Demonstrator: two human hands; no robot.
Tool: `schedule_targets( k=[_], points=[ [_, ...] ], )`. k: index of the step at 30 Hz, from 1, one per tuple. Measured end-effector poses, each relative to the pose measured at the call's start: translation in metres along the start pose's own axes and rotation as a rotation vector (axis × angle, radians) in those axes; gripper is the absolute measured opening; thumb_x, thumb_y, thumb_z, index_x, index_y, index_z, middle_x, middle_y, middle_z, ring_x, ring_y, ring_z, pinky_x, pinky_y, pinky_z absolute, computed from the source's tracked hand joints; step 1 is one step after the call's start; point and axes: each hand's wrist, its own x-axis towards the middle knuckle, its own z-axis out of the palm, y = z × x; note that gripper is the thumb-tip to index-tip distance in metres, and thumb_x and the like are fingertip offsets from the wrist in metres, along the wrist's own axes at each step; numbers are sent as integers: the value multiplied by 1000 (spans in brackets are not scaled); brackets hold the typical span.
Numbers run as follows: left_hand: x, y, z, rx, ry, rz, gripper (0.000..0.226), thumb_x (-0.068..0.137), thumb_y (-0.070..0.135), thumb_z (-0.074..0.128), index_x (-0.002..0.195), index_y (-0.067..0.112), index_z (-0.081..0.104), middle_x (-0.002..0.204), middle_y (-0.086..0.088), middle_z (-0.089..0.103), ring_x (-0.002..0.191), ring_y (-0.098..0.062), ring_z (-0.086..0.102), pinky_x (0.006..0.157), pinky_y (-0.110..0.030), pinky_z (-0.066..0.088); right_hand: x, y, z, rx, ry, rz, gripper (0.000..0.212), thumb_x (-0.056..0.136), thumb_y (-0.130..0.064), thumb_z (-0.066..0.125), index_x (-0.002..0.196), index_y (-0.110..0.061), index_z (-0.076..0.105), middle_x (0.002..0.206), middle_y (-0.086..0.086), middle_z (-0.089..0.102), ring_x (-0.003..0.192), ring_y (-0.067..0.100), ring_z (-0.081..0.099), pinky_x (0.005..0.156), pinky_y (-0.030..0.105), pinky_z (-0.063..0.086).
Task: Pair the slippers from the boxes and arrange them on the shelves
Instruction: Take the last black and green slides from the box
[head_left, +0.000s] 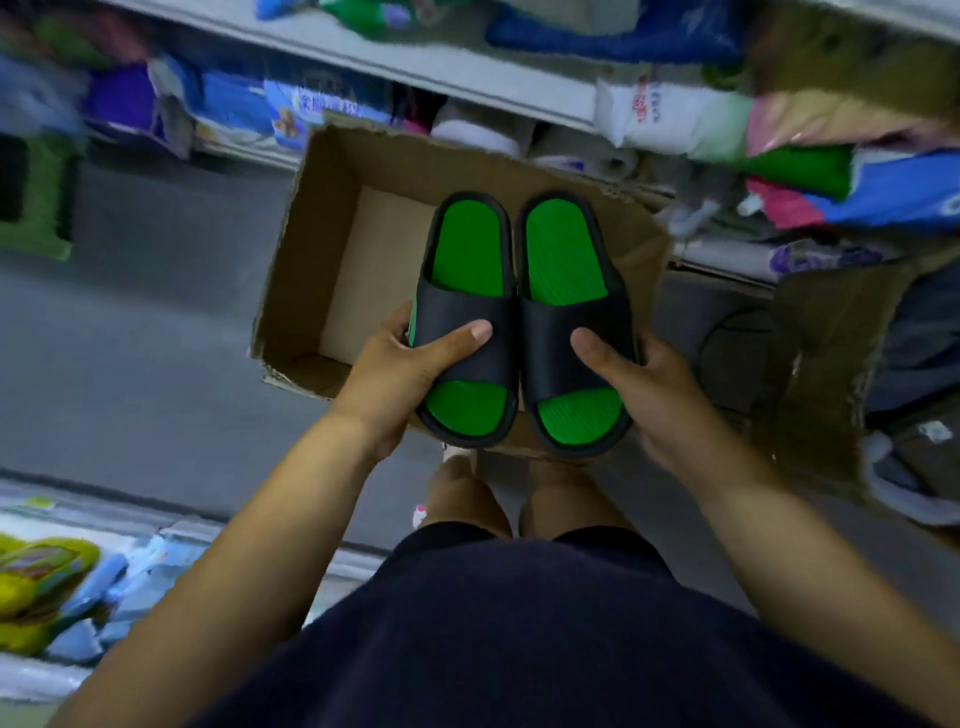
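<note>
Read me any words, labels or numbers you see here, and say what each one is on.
Blue package on the shelf: white characters, too blurred to read.
White bag on the shelf: red characters, too blurred to read.
Slippers and cardboard box: no text visible.

1. An open cardboard box (337, 260) sits on the grey floor (145, 338), its left half bare and reachable from above.
2. Slippers (498, 322), gripped by the left hand (405, 379) and right hand (649, 395), cover the box's right half.
3. Open floor stretches left of the box.
4. Packaged goods (675, 119) crowd the shelf (467, 78) beyond it; a second box (831, 374) stands near on the right.
</note>
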Motion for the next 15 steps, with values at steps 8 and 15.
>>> schedule_targets(
  k=[8, 15],
  points=[
    [-87, 53, 45, 111, -185, 242, 65, 69, 30, 86, 127, 15, 62, 116, -4, 75, 106, -21, 73, 83, -32, 58, -120, -26, -1, 291, 290, -288, 43, 66, -49, 77, 104, -30, 71, 111, -8, 76, 109, 11, 69, 95, 32, 53],
    [-130, 55, 127, 231, -422, 261, 59, 77, 24, 75, 132, 8, 59, 117, -8, 75, 105, -21, 73, 80, -27, 58, -200, -12, -60, 433, 508, -455, 57, 69, -46, 76, 120, -24, 65, 115, -8, 74, 110, 10, 69, 89, 25, 54]
  ],
)
